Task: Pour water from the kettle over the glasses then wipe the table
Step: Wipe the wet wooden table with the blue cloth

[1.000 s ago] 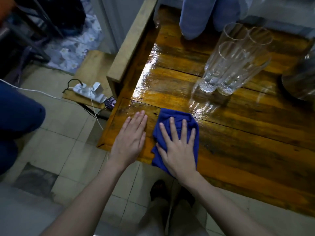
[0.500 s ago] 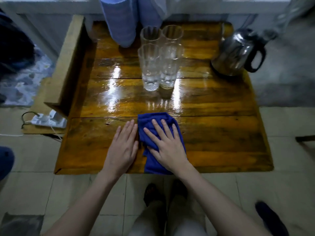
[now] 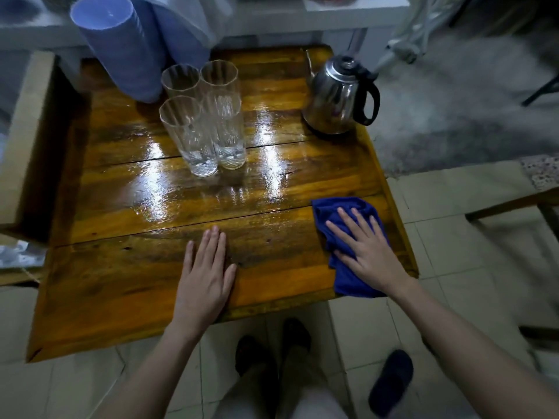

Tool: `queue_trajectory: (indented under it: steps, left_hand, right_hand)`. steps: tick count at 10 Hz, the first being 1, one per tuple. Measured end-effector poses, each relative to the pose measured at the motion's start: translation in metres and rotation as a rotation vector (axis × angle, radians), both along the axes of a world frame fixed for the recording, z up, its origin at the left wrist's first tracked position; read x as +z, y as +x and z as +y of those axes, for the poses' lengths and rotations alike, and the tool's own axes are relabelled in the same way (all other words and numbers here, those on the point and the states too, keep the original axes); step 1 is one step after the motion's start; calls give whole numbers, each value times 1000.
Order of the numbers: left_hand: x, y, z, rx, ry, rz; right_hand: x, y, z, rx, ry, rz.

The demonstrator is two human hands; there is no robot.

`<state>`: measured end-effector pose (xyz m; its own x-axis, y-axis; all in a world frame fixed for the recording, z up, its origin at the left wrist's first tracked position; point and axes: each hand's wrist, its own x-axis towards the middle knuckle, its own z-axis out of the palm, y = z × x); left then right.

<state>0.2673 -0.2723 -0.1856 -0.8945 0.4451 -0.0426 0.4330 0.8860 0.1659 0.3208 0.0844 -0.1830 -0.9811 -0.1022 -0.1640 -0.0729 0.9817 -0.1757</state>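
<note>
Several tall clear glasses (image 3: 202,122) stand clustered at the middle back of the wet wooden table (image 3: 127,267). A steel kettle (image 3: 338,96) with a black handle sits at the back right corner. My right hand (image 3: 367,252) lies flat, fingers spread, pressing a blue cloth (image 3: 341,216) onto the table's right front edge. My left hand (image 3: 205,276) rests flat on the bare wood near the front middle, holding nothing. Water shines on the planks in front of and around the glasses.
Blue rolled cylinders (image 3: 121,49) lean at the table's back left. A wooden board (image 3: 24,140) stands along the left side. Tiled floor surrounds the table, with a dark slipper (image 3: 390,382) at the lower right and my feet below the front edge.
My right hand has slid the blue cloth from the front middle to the right front edge. The left hand stayed flat on the table. The camera view swung right.
</note>
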Motion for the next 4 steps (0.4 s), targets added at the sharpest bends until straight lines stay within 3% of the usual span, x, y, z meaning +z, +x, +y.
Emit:
queue_trajectory:
  steps: [2,4]
  left_hand:
    - [9,-4,-1,-1,-45,-82]
    - [51,-25,-7,5,78,-112]
  right_hand:
    - [8,-4,-5,25,46,-69]
    - [49,-22,-21,-41,99,-266]
